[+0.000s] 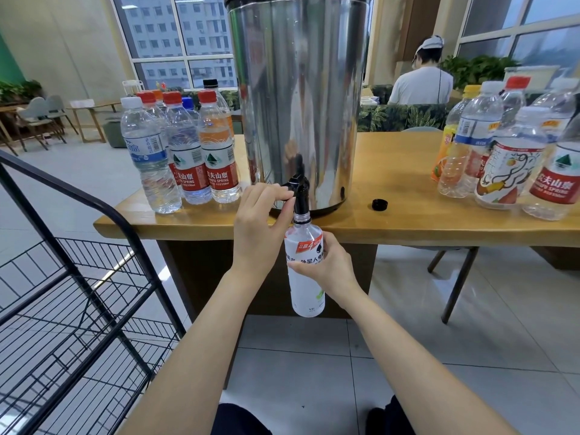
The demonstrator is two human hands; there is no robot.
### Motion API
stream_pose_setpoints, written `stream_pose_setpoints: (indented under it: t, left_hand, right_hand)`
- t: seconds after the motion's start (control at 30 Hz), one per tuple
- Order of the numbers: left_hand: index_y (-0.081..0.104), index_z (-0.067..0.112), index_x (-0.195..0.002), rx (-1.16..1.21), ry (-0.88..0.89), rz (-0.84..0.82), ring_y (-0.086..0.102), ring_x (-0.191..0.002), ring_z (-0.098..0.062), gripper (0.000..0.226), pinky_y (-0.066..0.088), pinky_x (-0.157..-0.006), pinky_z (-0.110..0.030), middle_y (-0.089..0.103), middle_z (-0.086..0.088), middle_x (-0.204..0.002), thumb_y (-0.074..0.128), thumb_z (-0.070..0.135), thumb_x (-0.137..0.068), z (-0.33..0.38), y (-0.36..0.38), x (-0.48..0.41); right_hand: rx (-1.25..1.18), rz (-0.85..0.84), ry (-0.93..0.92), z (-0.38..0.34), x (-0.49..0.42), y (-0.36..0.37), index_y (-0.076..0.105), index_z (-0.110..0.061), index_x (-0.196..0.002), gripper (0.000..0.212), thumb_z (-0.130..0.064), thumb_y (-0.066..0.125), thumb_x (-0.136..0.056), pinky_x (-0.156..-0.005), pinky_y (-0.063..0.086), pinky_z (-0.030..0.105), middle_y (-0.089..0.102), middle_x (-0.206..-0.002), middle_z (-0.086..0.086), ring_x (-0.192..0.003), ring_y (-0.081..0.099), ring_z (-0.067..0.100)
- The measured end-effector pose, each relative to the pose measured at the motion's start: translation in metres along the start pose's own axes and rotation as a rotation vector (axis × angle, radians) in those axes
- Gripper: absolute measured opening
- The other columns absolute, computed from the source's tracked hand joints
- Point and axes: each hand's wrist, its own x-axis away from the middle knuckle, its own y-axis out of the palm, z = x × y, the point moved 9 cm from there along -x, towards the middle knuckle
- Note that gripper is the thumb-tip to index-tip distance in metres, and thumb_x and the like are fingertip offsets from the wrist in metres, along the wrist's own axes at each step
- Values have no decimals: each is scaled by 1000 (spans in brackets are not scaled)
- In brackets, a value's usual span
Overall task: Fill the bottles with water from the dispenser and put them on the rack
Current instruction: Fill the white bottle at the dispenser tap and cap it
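Observation:
A tall steel water dispenser (298,98) stands on the wooden table (408,215), its black tap (299,191) hanging over the front edge. My left hand (262,221) pinches the tap's lever. My right hand (326,268) grips a white-labelled bottle (306,277), uncapped, with its mouth right under the spout. A black cap (380,204) lies on the table to the right of the dispenser. Several capped bottles (185,152) holding water stand left of the dispenser. A black wire rack (78,309) is at lower left.
Several capped, mostly empty bottles (508,155) crowd the table's right side. A person in a white shirt (420,80) sits beyond the table with their back turned. Chairs and small tables (40,117) stand at far left. The floor is tiled.

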Motion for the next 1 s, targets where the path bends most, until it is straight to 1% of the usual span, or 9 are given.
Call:
stream_pose_setpoints:
  t: [0.1,0.5,0.67,0.8,0.87,1.0]
  left_hand:
    - [68,1,-94,9,-5,4,58,-94,-18,15,47,-82,-22,67,-11,-92,62,14,-90,1,0,0]
    - [68,1,-93,13,-14,5,59,-93,-19,15,46,-83,-20,67,-11,-92,61,15,-91,-1,0,1]
    - [68,1,-94,14,-23,6,59,-94,-19,16,45,-84,-19,67,-11,-93,61,16,-91,-1,0,1]
    - [68,1,-93,17,-18,9,58,-95,-17,17,44,-85,-16,67,-12,-92,61,16,-91,0,0,1]
    - [68,1,-94,16,-21,12,57,-95,-16,17,43,-86,-14,67,-12,-93,61,15,-91,0,-1,1]
    - [69,1,-94,19,-25,9,57,-95,-16,17,44,-85,-17,67,-12,-93,61,16,-91,-1,-1,1]
  right_hand:
    - [4,5,-3,0,0,-1,47,-23,-129,72,-34,86,-69,-80,47,24,63,-114,-8,-101,58,7]
    - [11,10,-9,0,1,0,46,-26,-126,70,-35,86,-69,-86,51,31,61,-108,-12,-98,58,6]
    - [-4,19,-9,0,2,0,45,-27,-127,71,-35,86,-69,-85,50,31,62,-109,-11,-101,59,7]
    - [-15,27,-24,-1,2,0,43,-27,-126,72,-33,86,-69,-81,49,27,61,-111,-9,-100,59,8]
    - [-23,23,-27,-1,2,0,42,-28,-127,73,-32,86,-69,-83,49,28,61,-112,-9,-101,58,8]
    - [-40,10,-46,-4,3,0,40,-27,-128,74,-28,86,-70,-84,49,27,59,-110,-11,-100,58,7]
